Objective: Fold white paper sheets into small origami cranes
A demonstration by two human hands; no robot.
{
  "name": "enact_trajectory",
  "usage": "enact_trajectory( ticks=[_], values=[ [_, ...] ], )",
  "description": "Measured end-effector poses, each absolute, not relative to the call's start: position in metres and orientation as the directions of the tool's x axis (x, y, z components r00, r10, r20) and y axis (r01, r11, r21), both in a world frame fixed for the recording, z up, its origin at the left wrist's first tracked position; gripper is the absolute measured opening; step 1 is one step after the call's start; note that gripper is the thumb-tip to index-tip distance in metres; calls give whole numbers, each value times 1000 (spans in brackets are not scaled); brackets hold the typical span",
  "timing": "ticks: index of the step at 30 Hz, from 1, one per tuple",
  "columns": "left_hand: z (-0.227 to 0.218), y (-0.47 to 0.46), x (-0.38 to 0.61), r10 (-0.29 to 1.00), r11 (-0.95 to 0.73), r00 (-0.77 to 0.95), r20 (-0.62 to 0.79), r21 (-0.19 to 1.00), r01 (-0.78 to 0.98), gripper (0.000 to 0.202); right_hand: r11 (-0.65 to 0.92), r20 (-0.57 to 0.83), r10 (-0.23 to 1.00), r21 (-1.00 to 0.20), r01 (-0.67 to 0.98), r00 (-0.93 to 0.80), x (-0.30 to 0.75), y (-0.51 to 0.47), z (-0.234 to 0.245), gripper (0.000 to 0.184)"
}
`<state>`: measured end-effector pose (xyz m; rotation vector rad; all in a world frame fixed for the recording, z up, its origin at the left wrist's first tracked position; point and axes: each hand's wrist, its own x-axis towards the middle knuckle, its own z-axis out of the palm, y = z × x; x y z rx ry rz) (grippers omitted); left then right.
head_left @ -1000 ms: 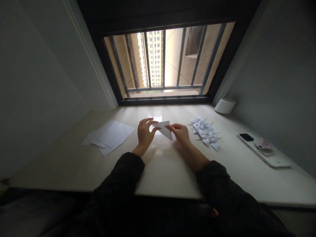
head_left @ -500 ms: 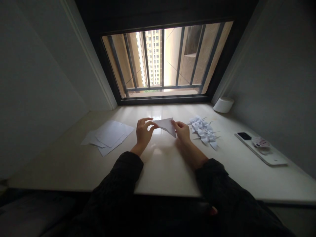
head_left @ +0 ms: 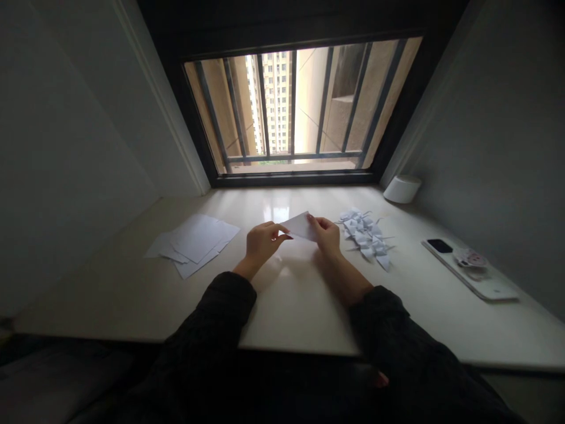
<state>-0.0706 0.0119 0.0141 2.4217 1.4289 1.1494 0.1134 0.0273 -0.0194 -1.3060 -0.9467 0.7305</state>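
The person sits at a pale, glossy window ledge (head_left: 286,294), both forearms in dark sleeves (head_left: 220,306) reaching forward over it. Between the hands is a folded white paper (head_left: 301,225), a small flat piece with a pointed upper corner, held just above the ledge near its middle and a little toward the window. The left hand (head_left: 261,243) is curled, its thumb and forefinger pinched together on the paper's left end, the other fingers tucked in beneath. The right hand (head_left: 327,235) grips the paper's right edge, thumb on the near face and fingertips behind it, so both hands are closed on the same sheet. To the left of the left hand, well apart from it, lies a loose stack of flat white sheets (head_left: 194,241), fanned and overlapping. Just beside the right hand, on its far side, sits a heap of small folded paper figures (head_left: 365,235) with pointed tips sticking out; their exact shape is too small to tell. Farther right a white phone (head_left: 468,268) lies face down at an angle, with a round pinkish grip (head_left: 471,258) on its back. A white round object (head_left: 401,188) stands in the far right corner by the wall. Beyond the ledge, a barred window (head_left: 300,112) looks out on tall apartment blocks.
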Motion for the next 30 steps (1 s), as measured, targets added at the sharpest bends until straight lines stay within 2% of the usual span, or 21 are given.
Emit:
enact_trajectory(
  ticks=[6, 11, 14, 17, 20, 22, 26, 28, 30],
  values=[
    [16, 8, -72, 807, -556, 208, 552, 591, 585, 17, 64, 85, 902, -996, 63, 423, 126, 28, -13, 46],
    [14, 15, -72, 837, -503, 20, 546, 754, 422, 19, 1, -58, 959, -978, -209, 278, 129, 28, -10, 39],
    [9, 20, -69, 900, -407, -62, 431, 883, 234, 24, 35, -42, 956, -966, -257, 290, 126, 30, -13, 32],
    [5, 23, -64, 974, -218, -78, 214, 974, -59, 29, 103, 12, 953, -952, -288, 302, 123, 32, -17, 27],
    [6, 22, -59, 997, -46, -70, 27, 954, -296, 31, 110, 10, 954, -942, -318, 301, 120, 33, -20, 25],
    [8, 20, -56, 997, 5, -67, -33, 926, -377, 32, 89, -16, 955, -937, -337, 297, 118, 33, -22, 25],
    [7, 18, -53, 994, 16, -95, -62, 905, -424, 32, 117, 9, 957, -925, -360, 290, 114, 31, -20, 31],
    [5, 19, -52, 990, -7, -130, -53, 905, -425, 32, 187, 95, 958, -922, -339, 271, 112, 30, -17, 40],
    [3, 21, -53, 985, -29, -166, -49, 901, -434, 32, 257, 192, 954, -921, -292, 231, 110, 28, -13, 41]
  ],
)
